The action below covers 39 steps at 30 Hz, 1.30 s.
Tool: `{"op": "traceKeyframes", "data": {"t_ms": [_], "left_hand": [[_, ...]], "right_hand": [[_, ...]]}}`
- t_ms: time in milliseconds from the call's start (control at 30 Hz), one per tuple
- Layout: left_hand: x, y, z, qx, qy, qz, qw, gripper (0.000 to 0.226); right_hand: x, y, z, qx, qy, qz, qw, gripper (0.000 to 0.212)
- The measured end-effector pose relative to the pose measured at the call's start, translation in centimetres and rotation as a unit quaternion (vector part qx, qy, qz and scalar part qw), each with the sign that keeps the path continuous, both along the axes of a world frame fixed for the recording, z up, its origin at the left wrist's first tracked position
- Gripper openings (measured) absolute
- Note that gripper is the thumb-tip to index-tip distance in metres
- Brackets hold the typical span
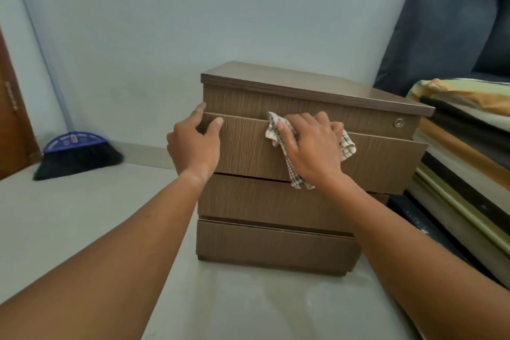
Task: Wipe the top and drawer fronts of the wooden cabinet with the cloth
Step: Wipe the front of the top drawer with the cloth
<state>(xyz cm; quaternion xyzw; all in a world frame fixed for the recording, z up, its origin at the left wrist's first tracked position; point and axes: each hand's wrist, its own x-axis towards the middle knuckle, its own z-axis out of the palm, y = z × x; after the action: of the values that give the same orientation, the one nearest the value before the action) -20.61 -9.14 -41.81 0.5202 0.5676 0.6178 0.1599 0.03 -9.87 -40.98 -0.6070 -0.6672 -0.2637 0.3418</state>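
Note:
A brown wooden cabinet (276, 201) with several drawer fronts stands on the floor against the wall. One upper drawer (242, 152) is pulled out a little. My left hand (194, 143) grips that drawer's left top corner, thumb on the front. My right hand (311, 146) presses a checked white cloth (296, 178) flat against the same drawer front, near its middle. The cloth's ends stick out above, right of and below the hand. A round lock (398, 122) sits at the right of the top drawer front.
A black broom with a purple head (74, 153) lies on the floor at the left by the wall. A stack of folded mattresses and blankets (463, 152) stands close to the cabinet's right side. A dark sofa (447, 25) rises behind it. A wooden door (11, 119) is far left.

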Motion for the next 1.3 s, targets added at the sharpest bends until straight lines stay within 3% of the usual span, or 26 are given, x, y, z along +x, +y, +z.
{"op": "traceKeyframes", "data": {"t_ms": [100,167,333,433,533,867,967,1133,1300], "left_hand": [[-1.0,0.4,0.8,-0.011,-0.1,-0.025,0.995,0.027],[-2.0,0.8,1.2,-0.031,-0.14,-0.039,0.989,0.046],[-4.4,2.6,1.0,-0.078,-0.22,-0.184,0.955,0.051],[-5.5,2.5,0.9,-0.092,-0.234,-0.262,0.932,0.059],[-5.9,2.8,0.4,-0.096,-0.22,-0.315,0.918,0.054],[-6.0,2.5,1.1,-0.108,-0.241,-0.305,0.915,0.049],[-5.5,2.6,1.2,-0.122,-0.226,-0.25,0.933,0.051],[-3.9,3.1,0.1,-0.073,-0.218,-0.201,0.952,0.014],[-3.6,3.6,0.0,-0.062,-0.205,-0.172,0.962,0.007]], "right_hand": [[-2.4,1.2,-1.3,0.053,0.017,-0.019,0.998,0.037],[-5.1,2.1,-1.8,0.076,0.015,-0.008,0.997,0.034],[-12.8,4.4,-2.5,0.102,-0.008,0.032,0.994,0.031],[-15.0,5.3,-3.4,0.124,-0.008,0.058,0.991,0.028],[-14.3,5.7,-4.9,0.127,-0.061,0.055,0.988,0.044],[-8.7,3.5,-8.4,0.033,-0.296,0.065,0.952,0.078],[-6.2,2.5,-9.3,-0.031,-0.36,0.062,0.931,0.09],[-7.8,1.9,-9.4,-0.042,-0.365,0.083,0.926,0.084],[-10.4,3.2,-8.4,-0.035,-0.356,0.121,0.926,0.066]]}}
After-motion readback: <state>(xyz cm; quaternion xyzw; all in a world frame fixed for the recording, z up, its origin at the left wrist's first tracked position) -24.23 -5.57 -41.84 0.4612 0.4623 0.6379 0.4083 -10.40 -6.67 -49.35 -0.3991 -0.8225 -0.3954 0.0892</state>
